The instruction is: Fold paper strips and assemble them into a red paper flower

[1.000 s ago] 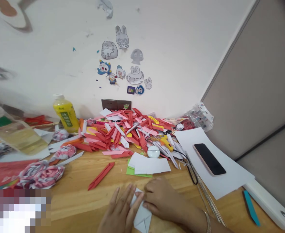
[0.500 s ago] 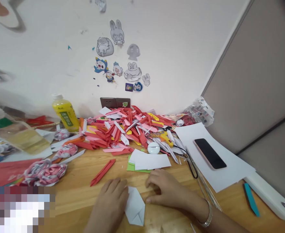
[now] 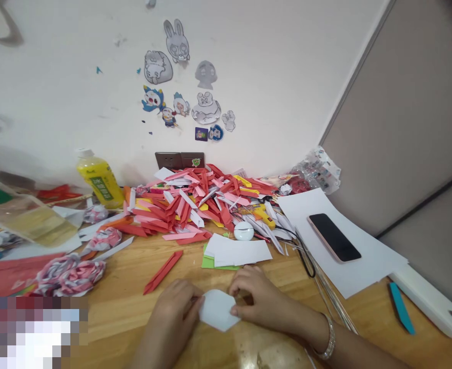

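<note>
While the left hand (image 3: 175, 310) and right hand (image 3: 257, 296) pinch the white paper (image 3: 219, 311) at its left and right edges, uneven pulling could crease it.

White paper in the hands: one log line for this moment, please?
left hand: holds white paper by left edge; right hand: holds right edge; nearby: red folded strip, on table; beyond: white slips over green paper

blk phone (image 3: 334, 238), ylw btl (image 3: 101, 182), wall stickers (image 3: 206, 111)
</note>
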Demonstrator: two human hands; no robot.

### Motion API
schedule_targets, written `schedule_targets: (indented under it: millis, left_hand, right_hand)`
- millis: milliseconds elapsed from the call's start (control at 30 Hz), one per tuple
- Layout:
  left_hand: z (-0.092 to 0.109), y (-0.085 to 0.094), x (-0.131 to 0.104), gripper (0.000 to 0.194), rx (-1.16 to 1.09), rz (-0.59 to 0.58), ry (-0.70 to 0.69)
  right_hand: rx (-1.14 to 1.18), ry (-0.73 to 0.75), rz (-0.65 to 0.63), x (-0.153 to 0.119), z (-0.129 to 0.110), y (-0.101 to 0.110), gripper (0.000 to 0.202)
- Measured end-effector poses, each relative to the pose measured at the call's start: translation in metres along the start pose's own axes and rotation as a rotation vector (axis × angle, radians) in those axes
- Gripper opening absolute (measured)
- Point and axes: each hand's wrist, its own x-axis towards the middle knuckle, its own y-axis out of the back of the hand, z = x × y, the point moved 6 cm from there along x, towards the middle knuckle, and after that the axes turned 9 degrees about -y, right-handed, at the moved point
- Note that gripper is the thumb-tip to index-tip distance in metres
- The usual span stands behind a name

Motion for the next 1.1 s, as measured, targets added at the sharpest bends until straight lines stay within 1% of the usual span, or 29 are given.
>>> schedule_targets:
  millis: [67, 167, 300, 400, 533, 700, 800, 933, 1000, 1100]
  left_hand:
    - [-0.002, 0.002, 0.0, 0.02, -0.016, -0.005, 0.064]
    - [-0.003, 0.002, 0.001, 0.02, -0.011, -0.024, 0.104]
    - [0.002, 0.001, 0.005, 0.023, -0.02, -0.087, 0.062]
    - [0.001, -0.001, 0.005, 0.017, -0.037, -0.123, 0.025]
    - [-0.003, -0.004, 0.005, 0.021, -0.07, -0.127, -0.017]
    - [-0.001, -0.005, 0.006, 0.018, -0.127, -0.123, -0.005]
    - [0.002, -0.006, 0.007, 0.021, -0.109, -0.14, -0.023]
    - [0.003, -0.006, 0.006, 0.019, -0.036, -0.148, -0.073]
    - [0.004, -0.006, 0.006, 0.024, -0.004, -0.144, -0.116]
    - [0.008, -0.005, 0.006, 0.022, 0.0, -0.115, -0.182]
  right_hand:
    - [0.063, -0.006, 0.009, 0.001, 0.001, 0.004, 0.014]
    - [0.074, 0.003, 0.027, 0.003, 0.002, 0.008, 0.006]
    - [-0.02, 0.031, 0.074, 0.005, 0.004, 0.008, 0.01]
    - [-0.078, 0.079, 0.087, 0.005, 0.006, 0.004, 0.008]
    - [-0.124, 0.173, 0.09, 0.004, 0.005, 0.0, 0.006]
    - [-0.185, 0.232, 0.074, 0.003, 0.003, 0.0, 0.008]
    - [-0.238, 0.291, 0.069, 0.002, 0.001, -0.001, 0.009]
    - [-0.322, 0.421, 0.062, -0.001, -0.003, -0.004, 0.017]
    - [-0.314, 0.42, 0.048, -0.001, -0.005, -0.003, 0.017]
    - [-0.246, 0.328, 0.022, 0.001, -0.005, 0.001, 0.017]
